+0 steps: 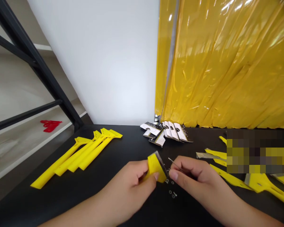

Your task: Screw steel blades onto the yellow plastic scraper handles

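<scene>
My left hand (138, 179) is closed around a yellow plastic scraper (155, 165), its head tilted up with a dark metal blade (162, 165) along the right edge. My right hand (191, 175) pinches a thin bent metal hex key (174, 162) close beside that blade. Whether the key's end touches a screw cannot be made out. Below the scraper head, several small nuts and screws (172, 193) lie loose on the black table (90, 201).
Yellow handles (85, 154) lie in a row at the left. Blade packs in white and black card (165, 132) are piled at the back. More yellow scrapers (257, 183) lie at the right, partly pixelated. A red object (50, 125) rests on the shelf behind a black frame (42, 71).
</scene>
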Demonstrator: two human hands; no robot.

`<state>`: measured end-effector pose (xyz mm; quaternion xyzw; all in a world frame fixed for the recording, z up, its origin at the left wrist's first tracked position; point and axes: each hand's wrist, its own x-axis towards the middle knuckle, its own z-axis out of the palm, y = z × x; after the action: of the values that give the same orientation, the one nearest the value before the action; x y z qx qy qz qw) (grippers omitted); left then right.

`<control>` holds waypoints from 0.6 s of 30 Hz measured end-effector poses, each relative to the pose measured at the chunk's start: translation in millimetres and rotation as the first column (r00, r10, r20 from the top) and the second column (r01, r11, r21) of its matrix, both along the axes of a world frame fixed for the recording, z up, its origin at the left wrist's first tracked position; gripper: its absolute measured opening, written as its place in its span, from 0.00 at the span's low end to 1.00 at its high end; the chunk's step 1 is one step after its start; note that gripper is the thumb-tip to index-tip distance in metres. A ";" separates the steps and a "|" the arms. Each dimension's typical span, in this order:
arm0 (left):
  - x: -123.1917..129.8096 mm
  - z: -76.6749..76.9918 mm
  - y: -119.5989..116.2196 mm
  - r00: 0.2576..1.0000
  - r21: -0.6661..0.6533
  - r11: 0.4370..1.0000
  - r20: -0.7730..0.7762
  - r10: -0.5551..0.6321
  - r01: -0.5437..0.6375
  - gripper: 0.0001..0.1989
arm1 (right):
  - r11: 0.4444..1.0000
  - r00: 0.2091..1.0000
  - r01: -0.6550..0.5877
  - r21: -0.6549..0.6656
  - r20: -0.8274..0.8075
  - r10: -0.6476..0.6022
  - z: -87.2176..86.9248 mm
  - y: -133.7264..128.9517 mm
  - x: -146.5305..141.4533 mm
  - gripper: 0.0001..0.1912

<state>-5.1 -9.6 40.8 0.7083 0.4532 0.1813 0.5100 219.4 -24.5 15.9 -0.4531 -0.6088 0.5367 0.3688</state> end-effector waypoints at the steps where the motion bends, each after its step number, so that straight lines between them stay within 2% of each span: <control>1: -0.2 2.5 -2.2 0.998 0.178 0.983 -0.055 -0.031 0.040 0.16 | 0.999 0.998 -0.037 -0.031 -0.050 0.035 2.5 -1.7 -1.8 0.22; 3: -0.2 2.8 -6.6 0.974 0.415 0.896 -0.215 -0.074 0.160 0.15 | 0.988 0.985 -0.094 -0.125 -0.157 0.073 6.4 -4.1 -6.7 0.25; 6: 0.1 -5.8 -10.4 0.907 0.531 0.805 -0.420 -0.023 0.265 0.26 | 0.942 0.972 -0.102 -0.319 -0.236 0.025 6.9 -5.0 -13.4 0.28; 8: -0.4 -11.8 -9.5 0.903 0.568 0.789 -0.427 0.040 0.234 0.28 | 0.924 0.972 -0.059 -0.378 -0.233 -0.034 4.4 -3.6 -14.5 0.29; 10: -1.4 -14.5 -5.8 0.943 0.570 0.816 -0.313 0.112 0.093 0.31 | 0.933 0.969 0.008 -0.359 -0.228 -0.096 1.1 -0.9 -12.1 0.27; 12: -1.8 -14.0 -0.4 0.972 0.454 0.881 -0.114 0.206 -0.133 0.39 | 0.953 0.963 0.068 -0.296 -0.229 -0.139 -1.9 3.1 -7.7 0.25; 14: -1.0 -11.8 4.6 0.956 0.193 0.937 0.085 0.280 -0.291 0.44 | 0.967 0.964 0.092 -0.236 -0.223 -0.146 -3.9 7.2 -3.6 0.24; 16: 1.0 -9.1 7.7 0.940 -0.067 0.966 0.223 0.259 -0.250 0.36 | 0.977 0.968 0.082 -0.199 -0.217 -0.126 -5.0 10.1 -1.4 0.24; 18: 3.6 -6.7 8.2 0.936 -0.221 0.967 0.294 0.193 -0.130 0.22 | 0.981 0.971 0.058 -0.185 -0.218 -0.099 -5.3 11.1 -1.6 0.25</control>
<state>-1.5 -1.5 34.1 0.5764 0.4393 0.2869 0.6264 217.8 -13.5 10.5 -0.4439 -0.4942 0.6217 0.4150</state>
